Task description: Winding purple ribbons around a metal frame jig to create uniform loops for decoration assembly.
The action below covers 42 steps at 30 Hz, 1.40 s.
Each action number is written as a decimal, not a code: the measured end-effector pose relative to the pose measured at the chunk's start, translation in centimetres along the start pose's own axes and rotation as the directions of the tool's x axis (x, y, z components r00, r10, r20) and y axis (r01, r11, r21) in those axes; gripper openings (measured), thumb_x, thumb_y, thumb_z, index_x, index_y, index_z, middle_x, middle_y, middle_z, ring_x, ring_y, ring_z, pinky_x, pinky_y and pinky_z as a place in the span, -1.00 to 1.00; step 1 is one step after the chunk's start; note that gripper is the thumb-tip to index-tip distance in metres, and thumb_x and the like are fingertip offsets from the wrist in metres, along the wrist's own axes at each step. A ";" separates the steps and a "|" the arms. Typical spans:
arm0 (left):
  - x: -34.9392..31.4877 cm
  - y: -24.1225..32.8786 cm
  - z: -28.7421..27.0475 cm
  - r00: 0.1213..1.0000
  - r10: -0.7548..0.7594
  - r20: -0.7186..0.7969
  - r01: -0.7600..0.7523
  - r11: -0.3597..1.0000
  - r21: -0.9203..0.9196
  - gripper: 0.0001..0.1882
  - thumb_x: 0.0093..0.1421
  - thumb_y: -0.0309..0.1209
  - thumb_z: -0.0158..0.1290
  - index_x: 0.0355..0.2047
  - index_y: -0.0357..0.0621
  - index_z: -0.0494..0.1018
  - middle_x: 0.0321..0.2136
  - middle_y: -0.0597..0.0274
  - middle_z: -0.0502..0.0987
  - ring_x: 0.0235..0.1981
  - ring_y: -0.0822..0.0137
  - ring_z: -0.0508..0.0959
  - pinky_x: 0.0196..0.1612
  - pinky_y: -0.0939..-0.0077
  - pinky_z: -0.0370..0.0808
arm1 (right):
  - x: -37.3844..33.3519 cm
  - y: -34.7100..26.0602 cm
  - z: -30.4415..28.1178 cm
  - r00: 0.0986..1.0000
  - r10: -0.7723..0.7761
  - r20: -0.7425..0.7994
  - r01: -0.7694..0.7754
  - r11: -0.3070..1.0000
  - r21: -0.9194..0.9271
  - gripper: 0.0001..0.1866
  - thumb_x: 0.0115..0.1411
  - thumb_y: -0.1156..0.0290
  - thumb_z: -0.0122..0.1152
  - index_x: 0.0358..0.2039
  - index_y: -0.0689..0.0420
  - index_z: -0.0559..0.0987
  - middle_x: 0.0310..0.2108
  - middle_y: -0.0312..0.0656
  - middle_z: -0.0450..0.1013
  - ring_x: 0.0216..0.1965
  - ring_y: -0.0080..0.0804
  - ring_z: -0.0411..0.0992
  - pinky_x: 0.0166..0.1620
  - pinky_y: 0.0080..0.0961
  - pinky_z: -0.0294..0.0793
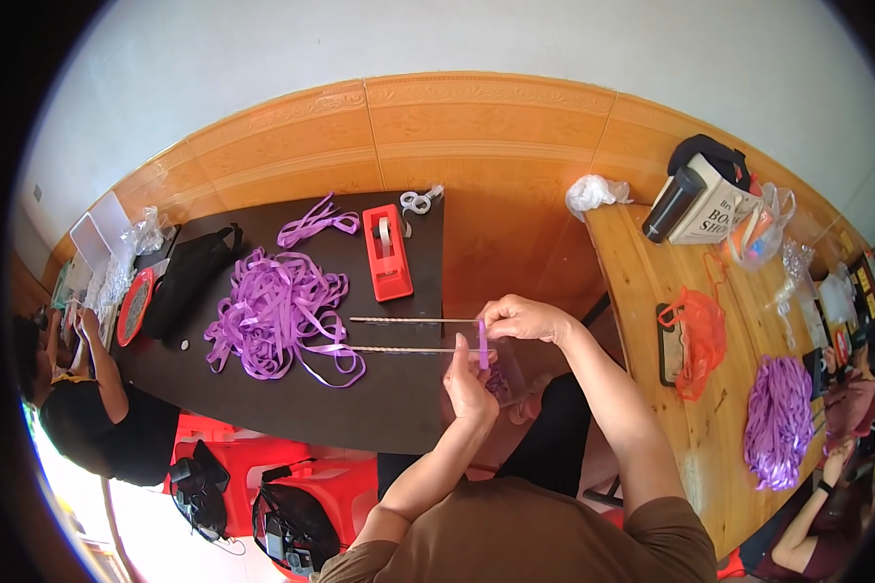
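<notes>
Two thin, spiral-patterned rods, an upper rod (408, 320) and a lower rod (399, 349), stretch side by side leftward over the edge of the dark table. A short strip of purple ribbon (483, 344) spans the gap between their right ends. My right hand (525, 319) pinches the ribbon's top at the end of the upper rod. Below it, my left hand (470, 391) is closed around the lower rod, thumb up, close to the ribbon's lower end; its fingertips are partly hidden. Beneath my hands a clear plastic box (511, 389) contains small purple pieces.
On the dark table (340, 418) lie a heap of purple ribbon (267, 311), a red tape dispenser (387, 255), scissors (418, 202) and a black bag (190, 282). The wooden table (690, 457) bears a phone (669, 342), red plastic bag (698, 340) and ribbon bundle (778, 423). People sit at both sides.
</notes>
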State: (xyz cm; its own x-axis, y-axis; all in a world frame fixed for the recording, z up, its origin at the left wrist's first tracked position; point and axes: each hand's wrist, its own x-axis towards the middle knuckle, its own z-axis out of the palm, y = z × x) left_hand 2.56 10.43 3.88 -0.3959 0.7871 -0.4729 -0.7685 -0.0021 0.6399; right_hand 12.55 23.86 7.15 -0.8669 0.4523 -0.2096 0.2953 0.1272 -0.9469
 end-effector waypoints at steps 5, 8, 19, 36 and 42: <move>0.4 -0.1 0.4 0.999 -0.001 -0.033 0.001 1.000 -0.001 -0.51 0.11 0.04 0.04 -0.76 -0.03 0.33 -0.61 0.22 0.50 -0.43 0.34 0.48 -0.22 0.45 0.22 | 0.5 0.1 0.1 0.999 -0.032 -0.028 0.030 0.998 -0.054 -0.88 0.02 0.49 0.14 -0.60 0.23 0.51 -0.31 -0.24 0.42 -0.29 -0.51 0.32 -0.18 -0.56 0.31; 0.4 -0.2 0.7 0.999 0.015 -0.048 -0.015 1.000 -0.007 -0.51 0.10 0.03 0.06 -0.78 -0.03 0.32 -0.62 0.23 0.49 -0.46 0.35 0.47 -0.25 0.46 0.22 | 0.6 0.1 0.0 0.998 -0.058 -0.037 0.053 0.991 -0.126 -0.89 -0.02 0.51 0.14 -0.62 0.25 0.51 -0.36 -0.23 0.42 -0.32 -0.52 0.33 -0.23 -0.58 0.31; 1.8 -1.5 0.9 0.990 0.127 -0.058 -0.133 0.986 -0.100 -0.81 0.09 -0.32 0.13 -0.58 -0.09 0.41 -0.62 0.30 0.49 -0.63 0.42 0.47 -0.50 0.60 0.34 | 0.7 0.1 -0.3 0.997 -0.072 -0.011 0.070 0.992 -0.109 -0.84 -0.05 0.52 0.11 -0.71 0.25 0.43 -0.43 -0.23 0.40 -0.41 -0.53 0.31 -0.32 -0.55 0.28; 2.3 -2.0 0.2 0.971 0.239 0.001 -0.239 0.970 -0.039 -0.88 0.11 -0.40 0.09 -0.54 -0.11 0.45 -0.65 0.32 0.49 -0.68 0.47 0.48 -0.58 0.72 0.29 | -2.7 -0.1 2.0 0.915 0.076 -0.396 0.046 0.956 0.289 -0.52 0.15 -0.05 0.09 -0.53 0.16 0.57 -0.47 -0.31 0.48 -0.33 -0.64 0.33 -0.28 -0.70 0.19; 2.1 -1.7 0.6 0.976 0.214 -0.026 -0.216 0.973 -0.083 -0.84 0.12 -0.36 0.11 -0.55 -0.10 0.44 -0.67 0.32 0.48 -0.69 0.46 0.47 -0.58 0.71 0.29 | -2.9 -0.2 3.6 0.880 -0.002 -0.475 0.113 0.972 0.205 -0.92 0.06 0.56 0.19 -0.54 0.28 0.54 -0.39 -0.25 0.49 -0.44 -0.66 0.35 -0.33 -0.67 0.32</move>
State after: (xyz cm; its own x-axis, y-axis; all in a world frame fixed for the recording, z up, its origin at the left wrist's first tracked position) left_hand 3.37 12.43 2.21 -0.5644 0.7520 -0.3405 -0.7042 -0.2233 0.6740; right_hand 13.50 19.32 7.09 -0.5729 0.8169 -0.0664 0.1066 -0.0061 -0.9943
